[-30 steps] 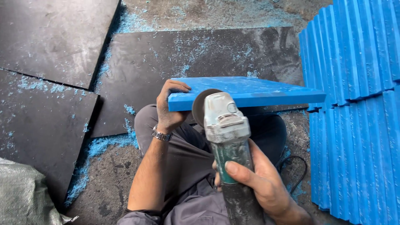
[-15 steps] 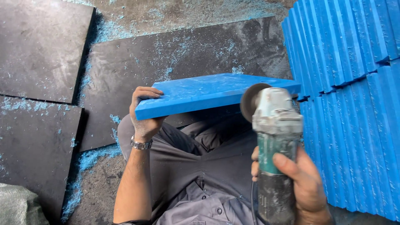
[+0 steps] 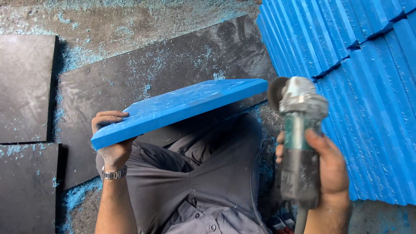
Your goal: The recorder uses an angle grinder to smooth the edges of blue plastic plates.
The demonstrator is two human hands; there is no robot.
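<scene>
- Hands first: left hand (image 3: pixel 113 143) has its grip pinched on the near left corner of a blue plastic slab (image 3: pixel 182 108), fingers curled over the top face and the rest of the hand below the edge; a metal wristwatch (image 3: pixel 114 173) sits on that wrist
- Slab is held in the air above the person's lap in grey trousers (image 3: pixel 203 173), tilted, its long axis running from the lower left at the hand up to the far right corner, which points toward the grinder's disc
- Right hand (image 3: pixel 330 171) has its grip wrapped tight around the dusty body of an angle grinder (image 3: pixel 299 138), which stands nearly upright with its long axis running away from the person and its metal head at the far end
- Grinder's disc (image 3: pixel 276 93) faces left, just beside the slab's far right corner; whether the two touch cannot be told
- Stack of blue ribbed plastic panels (image 3: pixel 355 78) fills the right side, close behind the grinder
- Black rubber mats (image 3: pixel 164 60) lie flat on the concrete floor (image 3: pixel 108 21), both strewn with blue shavings (image 3: pixel 73 199)
</scene>
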